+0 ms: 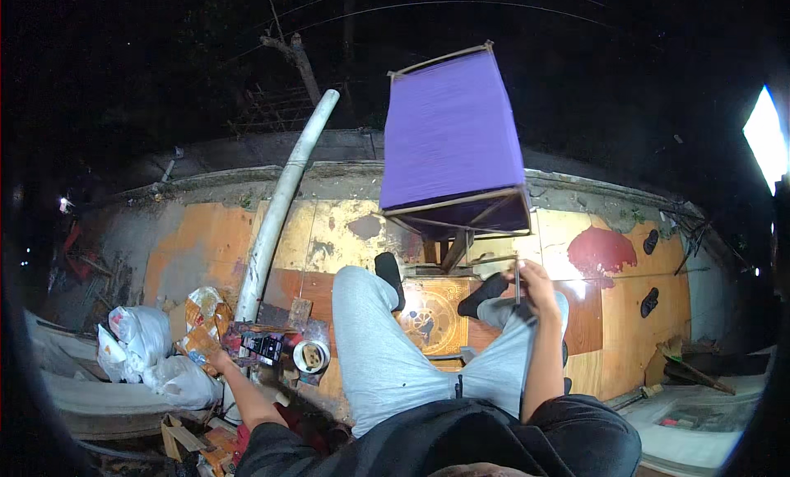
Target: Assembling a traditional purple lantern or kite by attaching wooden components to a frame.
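Observation:
My right hand (539, 289) is raised over my right knee, its fingers closed round a thin dark stick-like tool (518, 281). What kind of tool it is cannot be made out. Off to the left, my left hand (217, 359) reaches to an orange printed plastic packet (202, 342); its fingers are too small and partly hidden to read. A phone (262, 348) with a lit screen lies just right of that hand. Beside the phone stands a round white tub (312, 357) with something brownish inside. In front of me rises a box-shaped frame of thin sticks wrapped in purple material (450, 136).
White plastic bags (141, 337) are heaped at the left. A long pale pole (284, 206) slants across the left side. Two dark shoes (650, 303) lie at the right on the patchwork floor (605, 333). A bright light (765, 140) shines at the far right.

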A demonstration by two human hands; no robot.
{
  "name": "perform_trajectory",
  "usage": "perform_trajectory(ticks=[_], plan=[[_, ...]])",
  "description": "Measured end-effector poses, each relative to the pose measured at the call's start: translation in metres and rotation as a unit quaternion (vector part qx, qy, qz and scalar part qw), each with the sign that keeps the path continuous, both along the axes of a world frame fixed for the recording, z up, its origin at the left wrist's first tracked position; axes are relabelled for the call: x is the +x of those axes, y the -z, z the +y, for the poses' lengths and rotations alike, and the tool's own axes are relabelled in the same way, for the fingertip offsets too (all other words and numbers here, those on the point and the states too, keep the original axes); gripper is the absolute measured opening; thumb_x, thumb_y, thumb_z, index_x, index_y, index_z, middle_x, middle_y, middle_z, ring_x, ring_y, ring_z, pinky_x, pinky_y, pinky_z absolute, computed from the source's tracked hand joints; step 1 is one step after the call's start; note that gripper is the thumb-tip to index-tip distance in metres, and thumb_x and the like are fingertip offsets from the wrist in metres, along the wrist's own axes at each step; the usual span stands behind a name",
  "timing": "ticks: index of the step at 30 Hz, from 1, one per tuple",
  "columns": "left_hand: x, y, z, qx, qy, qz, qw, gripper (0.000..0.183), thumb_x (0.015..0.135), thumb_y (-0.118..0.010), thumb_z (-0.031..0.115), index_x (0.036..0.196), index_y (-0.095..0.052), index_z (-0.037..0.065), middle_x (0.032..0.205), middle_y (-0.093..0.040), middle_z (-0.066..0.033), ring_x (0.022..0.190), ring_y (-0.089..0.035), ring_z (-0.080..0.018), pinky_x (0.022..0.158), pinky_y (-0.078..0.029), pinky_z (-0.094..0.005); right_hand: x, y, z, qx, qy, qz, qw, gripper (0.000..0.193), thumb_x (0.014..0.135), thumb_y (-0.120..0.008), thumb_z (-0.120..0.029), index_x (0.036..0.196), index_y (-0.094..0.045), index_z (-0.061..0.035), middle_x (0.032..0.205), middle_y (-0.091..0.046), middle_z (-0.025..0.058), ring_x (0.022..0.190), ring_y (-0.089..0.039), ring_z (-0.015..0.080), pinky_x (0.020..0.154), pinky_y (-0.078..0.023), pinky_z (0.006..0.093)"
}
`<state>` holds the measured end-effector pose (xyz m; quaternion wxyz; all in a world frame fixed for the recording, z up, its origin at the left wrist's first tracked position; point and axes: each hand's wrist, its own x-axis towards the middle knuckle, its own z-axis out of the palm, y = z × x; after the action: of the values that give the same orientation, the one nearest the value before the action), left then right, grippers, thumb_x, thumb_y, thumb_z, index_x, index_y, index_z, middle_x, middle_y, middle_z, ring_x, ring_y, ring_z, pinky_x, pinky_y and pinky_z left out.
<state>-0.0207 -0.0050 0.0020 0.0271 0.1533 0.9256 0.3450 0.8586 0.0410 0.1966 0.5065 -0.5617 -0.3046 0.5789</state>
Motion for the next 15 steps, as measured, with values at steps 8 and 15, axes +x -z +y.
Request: perform_trajectory(ticks=[8, 15], plan=[[0.013, -0.010, 0.002, -0.039, -0.018, 0.115, 0.992, 0.043, 0.087, -0.044, 0.027, 0.109, -0.064, -0.004, 0.110, -0.061, -0.0265, 0.102, -0.059, -0.0416, 0.090, -0.045, -0.0456, 0.017, 0.132, 0.020, -0.136, -0.007, -0.350, 0.927, 0.029, 0.090, -0.055, -0.022, 0.091, -0.066, 0.0040, 0.080, -0.069, 0.0142, 0.071, -0.064, 0.0179, 0.057, -0.045, 0.0291], [0.012, -0.007, 0.002, 0.015, -0.004, 0.008, 1.000, 0.049, 0.088, -0.043, 0.028, 0.122, -0.053, -0.005, 0.125, -0.053, -0.0256, 0.111, -0.054, -0.0382, 0.095, -0.041, -0.0417, -0.118, 0.208, 0.031, -0.134, -0.218, -0.352, 0.900, 0.052, 0.081, -0.063, -0.014, 0.127, -0.045, 0.0037, 0.111, -0.060, 0.0216, 0.093, -0.062, 0.0287, 0.077, -0.050, 0.0381]])
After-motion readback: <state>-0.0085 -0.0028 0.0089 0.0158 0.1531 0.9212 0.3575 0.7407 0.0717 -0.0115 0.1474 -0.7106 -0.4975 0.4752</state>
